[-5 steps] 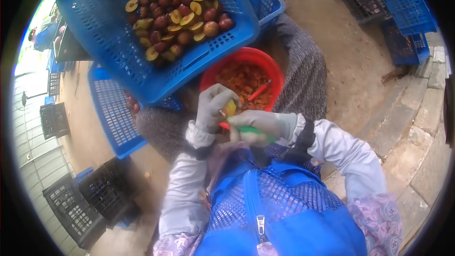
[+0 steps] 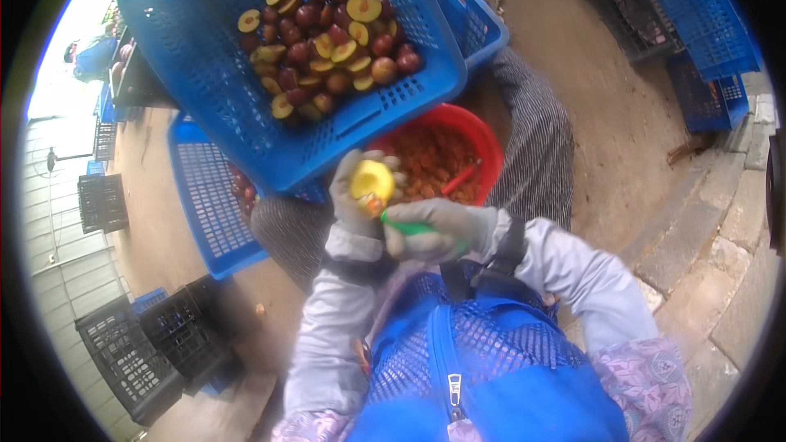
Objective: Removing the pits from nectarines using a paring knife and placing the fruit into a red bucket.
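My gloved left hand (image 2: pixel 357 195) grips a halved plum (image 2: pixel 372 179), its yellow cut face up, with an orange-brown bit at its lower edge. Just right of it, my gloved right hand (image 2: pixel 426 231) is closed on a green-handled tool (image 2: pixel 399 221), whose tip is unclear. Behind both hands is a red basin (image 2: pixel 489 147) holding many small orange-brown pieces (image 2: pixel 430 160) and a red-handled tool (image 2: pixel 461 179). A tilted blue basket (image 2: pixel 205 90) above it holds whole and halved red plums (image 2: pixel 344 49).
Another blue basket (image 2: pixel 205 205) with plums sits left, one more (image 2: pixel 483 20) behind. Black crates (image 2: pixel 123 352) stand lower left, blue crates (image 2: pixel 700 106) upper right. Pale paving blocks (image 2: pixel 696 270) run down the right. A co-worker (image 2: pixel 97 61) is at the upper left. My striped trouser legs (image 2: pixel 536 147) flank the basin.
My left hand has turned and shifted slightly left, so the plum's cut face now shows upward. My right hand has moved a little left and down. The surrounding view has shifted slightly.
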Demonstrator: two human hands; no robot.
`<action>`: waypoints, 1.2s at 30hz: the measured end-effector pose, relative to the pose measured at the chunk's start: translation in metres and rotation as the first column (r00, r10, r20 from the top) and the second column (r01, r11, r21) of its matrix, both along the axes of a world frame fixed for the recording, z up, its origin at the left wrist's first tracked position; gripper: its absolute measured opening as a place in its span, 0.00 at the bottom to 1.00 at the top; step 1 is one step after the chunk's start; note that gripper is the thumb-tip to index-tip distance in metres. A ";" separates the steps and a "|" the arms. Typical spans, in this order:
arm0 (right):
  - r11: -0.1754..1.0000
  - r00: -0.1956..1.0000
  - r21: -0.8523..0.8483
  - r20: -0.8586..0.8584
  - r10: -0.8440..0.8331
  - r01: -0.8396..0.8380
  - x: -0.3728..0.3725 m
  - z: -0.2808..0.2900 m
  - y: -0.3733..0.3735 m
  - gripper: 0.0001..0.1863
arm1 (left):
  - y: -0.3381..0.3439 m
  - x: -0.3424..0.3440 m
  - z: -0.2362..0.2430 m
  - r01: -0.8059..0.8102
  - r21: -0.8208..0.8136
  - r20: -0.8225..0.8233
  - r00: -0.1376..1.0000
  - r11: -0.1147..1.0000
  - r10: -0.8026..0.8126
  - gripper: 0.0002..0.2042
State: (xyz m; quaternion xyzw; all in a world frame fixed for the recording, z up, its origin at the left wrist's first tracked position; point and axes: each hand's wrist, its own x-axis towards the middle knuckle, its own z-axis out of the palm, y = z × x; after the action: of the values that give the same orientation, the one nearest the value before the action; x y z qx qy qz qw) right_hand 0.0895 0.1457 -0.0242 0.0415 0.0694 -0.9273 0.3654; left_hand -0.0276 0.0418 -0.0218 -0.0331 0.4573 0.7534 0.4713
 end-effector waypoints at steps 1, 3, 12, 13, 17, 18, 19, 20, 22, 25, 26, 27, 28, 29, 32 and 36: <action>1.000 0.997 -0.010 -0.076 0.000 -0.001 -0.007 0.004 -0.004 0.20 | -0.005 -0.014 -0.004 -0.181 -0.044 0.249 0.950 0.982 0.186 0.14; 0.940 0.971 0.295 -0.212 -0.113 0.173 -0.010 -0.001 -0.005 0.23 | -0.036 -0.044 0.012 -0.180 0.070 -0.131 0.973 0.981 0.188 0.16; -0.399 0.958 0.887 -0.136 0.253 0.231 -0.007 -0.054 0.012 0.21 | 0.009 -0.101 0.097 -0.442 -0.397 -0.892 0.392 0.804 -0.225 0.18; -0.371 0.952 0.895 -0.156 0.263 0.249 -0.009 -0.052 0.009 0.21 | 0.016 -0.138 0.064 -0.403 -0.466 -0.885 0.212 0.788 -0.415 0.19; -0.266 0.952 0.934 -0.172 0.253 0.239 -0.008 -0.055 0.009 0.20 | 0.116 -0.197 0.005 -0.641 -0.720 -0.257 -0.106 0.264 -0.961 0.27; -0.240 0.953 0.945 -0.161 0.255 0.224 -0.007 -0.051 0.009 0.20 | 0.119 -0.208 -0.010 -0.692 -0.686 -0.188 -0.127 0.223 -0.974 0.25; -0.236 0.962 0.951 -0.143 0.233 0.199 -0.004 -0.052 0.013 0.20 | 0.131 -0.209 -0.023 -0.725 -0.658 -0.124 -0.162 0.203 -0.979 0.23; -0.230 0.969 0.957 -0.127 0.214 0.176 -0.001 -0.052 0.016 0.20 | 0.139 -0.211 -0.033 -0.733 -0.646 -0.116 -0.182 0.213 -0.976 0.22; -0.206 0.976 0.964 -0.131 0.175 0.166 0.003 -0.054 0.023 0.20 | 0.143 -0.202 -0.035 -0.748 -0.626 -0.078 -0.220 0.219 -0.972 0.21; -0.201 0.963 0.949 -0.210 0.167 0.242 0.001 -0.050 0.022 0.20 | 0.128 -0.213 -0.054 -0.666 -0.664 -0.129 -0.346 0.339 -0.930 0.21; -0.214 0.960 0.942 -0.227 0.164 0.259 0.000 -0.046 0.024 0.20 | 0.131 -0.202 -0.046 -0.654 -0.672 -0.181 -0.309 0.347 -0.934 0.19; -0.083 0.973 0.970 -0.222 0.067 0.227 0.001 -0.040 0.026 0.20 | 0.124 -0.200 -0.043 -0.571 -0.678 -0.438 -0.191 0.462 -0.879 0.19; 0.054 0.979 0.977 -0.203 -0.026 0.204 0.004 -0.031 0.028 0.19 | 0.115 -0.201 -0.040 -0.500 -0.645 -0.651 -0.039 0.578 -0.758 0.19; 0.199 0.978 0.960 -0.180 -0.106 0.198 0.002 -0.019 0.027 0.19 | 0.099 -0.201 -0.031 -0.458 -0.572 -0.800 0.129 0.680 -0.586 0.20; 0.446 0.935 0.857 -0.107 -0.338 0.259 0.000 0.005 0.032 0.17 | 0.079 -0.154 0.004 0.034 -0.115 -0.487 0.869 0.993 -0.086 0.21; 0.379 0.838 0.801 -0.258 -0.481 0.464 -0.010 0.036 0.017 0.17 | 0.040 -0.073 0.018 0.035 0.192 -0.047 0.999 0.981 -0.026 0.20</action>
State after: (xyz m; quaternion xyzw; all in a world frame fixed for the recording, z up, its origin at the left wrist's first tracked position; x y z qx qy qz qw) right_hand 0.0796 0.1626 0.0114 0.2377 0.4870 -0.8402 0.0204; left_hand -0.1010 0.0822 -0.0039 0.0363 0.3932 0.7873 0.4736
